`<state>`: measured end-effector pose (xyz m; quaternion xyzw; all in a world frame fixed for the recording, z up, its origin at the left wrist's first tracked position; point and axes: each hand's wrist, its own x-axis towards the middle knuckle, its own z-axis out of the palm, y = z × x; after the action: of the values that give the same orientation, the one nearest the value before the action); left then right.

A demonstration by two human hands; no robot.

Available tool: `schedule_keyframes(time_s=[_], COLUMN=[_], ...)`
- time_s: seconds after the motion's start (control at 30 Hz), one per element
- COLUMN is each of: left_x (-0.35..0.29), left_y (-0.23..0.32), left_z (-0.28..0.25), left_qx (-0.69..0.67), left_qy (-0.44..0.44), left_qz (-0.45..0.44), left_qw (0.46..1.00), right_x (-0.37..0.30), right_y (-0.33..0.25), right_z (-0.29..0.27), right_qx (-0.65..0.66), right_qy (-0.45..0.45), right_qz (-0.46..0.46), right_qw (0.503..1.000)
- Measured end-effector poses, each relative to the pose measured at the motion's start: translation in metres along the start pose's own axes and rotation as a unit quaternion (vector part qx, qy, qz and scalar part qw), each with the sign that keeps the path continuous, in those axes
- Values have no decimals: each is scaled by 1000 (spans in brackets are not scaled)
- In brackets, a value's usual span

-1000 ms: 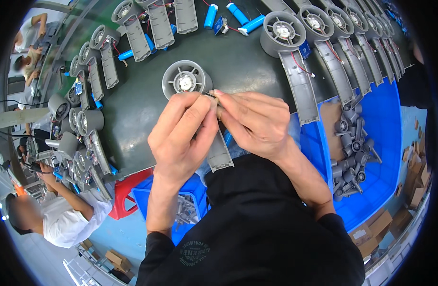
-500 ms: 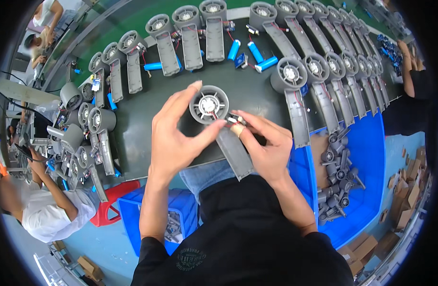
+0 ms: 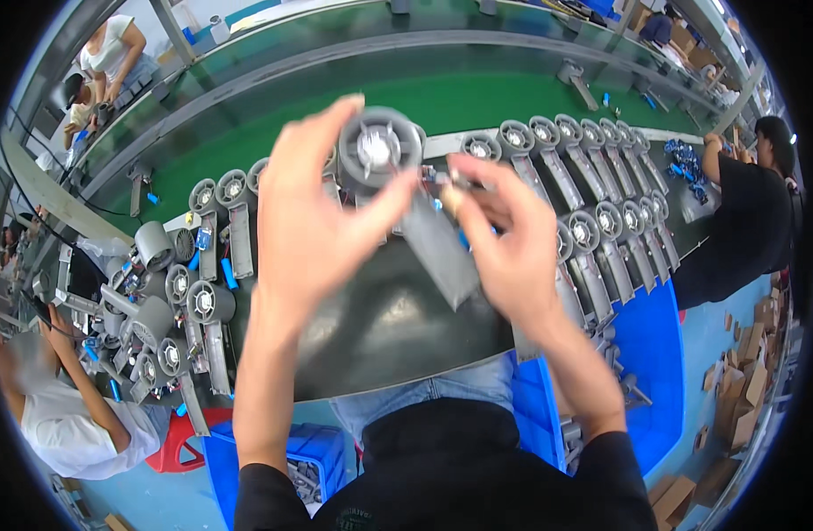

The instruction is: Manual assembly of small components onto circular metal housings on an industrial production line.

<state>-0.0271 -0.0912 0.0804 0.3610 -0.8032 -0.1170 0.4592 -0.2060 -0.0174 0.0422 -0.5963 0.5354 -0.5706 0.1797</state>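
Observation:
My left hand curves its fingers and thumb around the round head of a grey handheld fan housing, above the dark bench. A motor hub with spokes shows inside that head, slightly blurred. The channelled handle slants down to the right between my hands. At the neck, my right hand pinches a small wired component; its exact kind is too small and blurred to tell. Tape or a finger cover wraps one of the right fingers.
Rows of similar grey fan housings stand right and behind on the bench; more crowd the left. A green conveyor runs beyond. Blue bins hold parts below. Co-workers sit left, near a red stool, and right.
The view has tilted up, showing more of the conveyor. Both hands and the fan housing have risen away from the bench top, with the same grips.

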Motion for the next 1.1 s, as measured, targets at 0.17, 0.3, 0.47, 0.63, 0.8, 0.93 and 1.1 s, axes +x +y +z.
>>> schedule_keyframes(time_s=[0.17,0.3,0.47,0.63,0.8,0.93,1.1], left_x=[107,160,178,160,169,188,200], left_y=[-73,-152,-237,-295,-259,-232,-129], left_z=[25,60,115,119,114,134,185], left_qx=[-11,45,56,35,166,165,-115], left_qy=[-17,-128,-160,-147,-104,-67,-199], left_qz=[-68,-91,-101,-148,-76,-38,-93], left_qw=[997,987,980,977,978,983,969], right_x=[137,201,236,260,278,257,244], right_y=[50,113,174,202,249,281,270], right_z=[16,47,88,50,-144,-212,-203], right_qx=[-61,-52,-107,-293,-592,-599,-426], right_qy=[-167,-196,-174,-160,49,-56,-77], right_qz=[70,98,132,84,226,306,264], right_qw=[981,974,970,939,772,738,862])
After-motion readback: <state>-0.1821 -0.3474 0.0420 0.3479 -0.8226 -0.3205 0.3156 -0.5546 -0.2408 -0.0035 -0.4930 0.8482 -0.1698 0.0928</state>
